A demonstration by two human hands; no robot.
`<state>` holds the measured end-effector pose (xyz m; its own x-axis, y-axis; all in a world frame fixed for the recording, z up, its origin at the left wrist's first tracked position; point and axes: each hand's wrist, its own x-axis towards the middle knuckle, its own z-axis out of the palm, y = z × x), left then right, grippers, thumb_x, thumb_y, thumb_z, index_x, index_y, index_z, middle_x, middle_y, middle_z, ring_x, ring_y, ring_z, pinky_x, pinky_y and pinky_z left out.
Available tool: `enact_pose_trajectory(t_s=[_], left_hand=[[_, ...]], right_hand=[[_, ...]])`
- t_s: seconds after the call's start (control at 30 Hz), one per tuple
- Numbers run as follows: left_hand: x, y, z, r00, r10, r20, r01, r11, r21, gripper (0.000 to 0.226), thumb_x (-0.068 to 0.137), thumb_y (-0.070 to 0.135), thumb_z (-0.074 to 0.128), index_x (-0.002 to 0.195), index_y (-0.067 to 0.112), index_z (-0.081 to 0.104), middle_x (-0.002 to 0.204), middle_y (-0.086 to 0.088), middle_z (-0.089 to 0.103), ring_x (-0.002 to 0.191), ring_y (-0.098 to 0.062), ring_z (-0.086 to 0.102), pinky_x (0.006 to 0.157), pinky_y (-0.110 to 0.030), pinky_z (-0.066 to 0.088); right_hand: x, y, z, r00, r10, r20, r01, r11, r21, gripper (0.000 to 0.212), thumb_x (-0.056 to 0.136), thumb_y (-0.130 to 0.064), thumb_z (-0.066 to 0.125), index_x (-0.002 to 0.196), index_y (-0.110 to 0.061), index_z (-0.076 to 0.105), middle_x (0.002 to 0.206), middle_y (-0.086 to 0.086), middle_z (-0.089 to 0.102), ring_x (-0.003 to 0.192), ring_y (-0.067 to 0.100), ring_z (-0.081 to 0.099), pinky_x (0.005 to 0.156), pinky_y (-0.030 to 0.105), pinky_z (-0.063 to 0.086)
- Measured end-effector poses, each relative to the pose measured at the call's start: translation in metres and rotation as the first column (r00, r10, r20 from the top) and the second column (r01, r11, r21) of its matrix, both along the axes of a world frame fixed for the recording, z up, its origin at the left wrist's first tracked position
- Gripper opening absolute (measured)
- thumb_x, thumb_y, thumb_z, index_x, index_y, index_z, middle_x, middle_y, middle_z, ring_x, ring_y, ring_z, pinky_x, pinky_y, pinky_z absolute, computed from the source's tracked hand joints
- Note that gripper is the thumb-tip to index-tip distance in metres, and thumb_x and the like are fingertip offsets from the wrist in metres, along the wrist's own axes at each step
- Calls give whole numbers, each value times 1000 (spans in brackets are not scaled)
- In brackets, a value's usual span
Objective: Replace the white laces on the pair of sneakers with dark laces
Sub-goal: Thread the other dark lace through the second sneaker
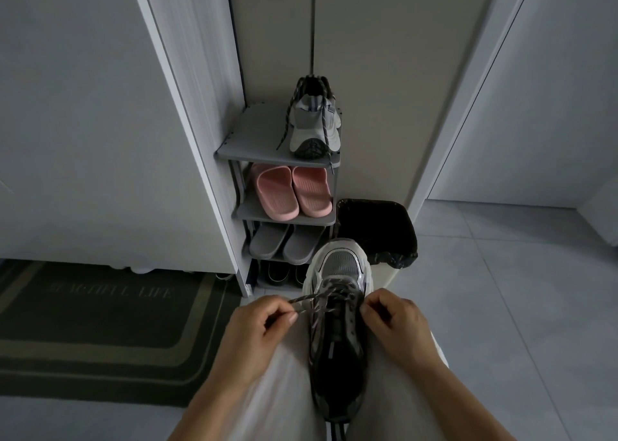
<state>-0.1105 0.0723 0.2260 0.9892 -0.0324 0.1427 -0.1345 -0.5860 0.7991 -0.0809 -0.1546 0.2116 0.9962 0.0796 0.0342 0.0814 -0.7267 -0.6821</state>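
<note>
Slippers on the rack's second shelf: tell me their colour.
The slippers are pink, head view.

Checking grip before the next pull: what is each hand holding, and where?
The left hand pinches the dark lace near its free end. The right hand curls at the eyelet edge of the sneaker; what it grips is hidden.

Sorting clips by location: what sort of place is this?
Likely a home entryway: a tiered shoe rack holding pink slippers, a doormat and a lined bin.
</note>
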Motion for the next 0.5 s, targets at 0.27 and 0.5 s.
enact_pose_trajectory(t_s=[0.27,0.5], left_hand=[[11,-3,12,998,60,-36,-60,998,-5,12,87,23,61,98,28,63,94,12,62,83,-2,58,69,-7,42],[39,5,14,978,5,-210,94,882,461,19,89,30,56,102,18,63,94,8,56,85,-7,54,73,-17,43]], right_hand=[[0,8,4,1000,-29,4,29,999,23,15,86,-36,55,76,-26,58,65,-8,62,63,8,57,60,31,49],[-4,5,7,997,-70,-15,71,992,104,10,87,-32,54,78,-32,58,71,-10,65,66,7,60,62,33,51]])
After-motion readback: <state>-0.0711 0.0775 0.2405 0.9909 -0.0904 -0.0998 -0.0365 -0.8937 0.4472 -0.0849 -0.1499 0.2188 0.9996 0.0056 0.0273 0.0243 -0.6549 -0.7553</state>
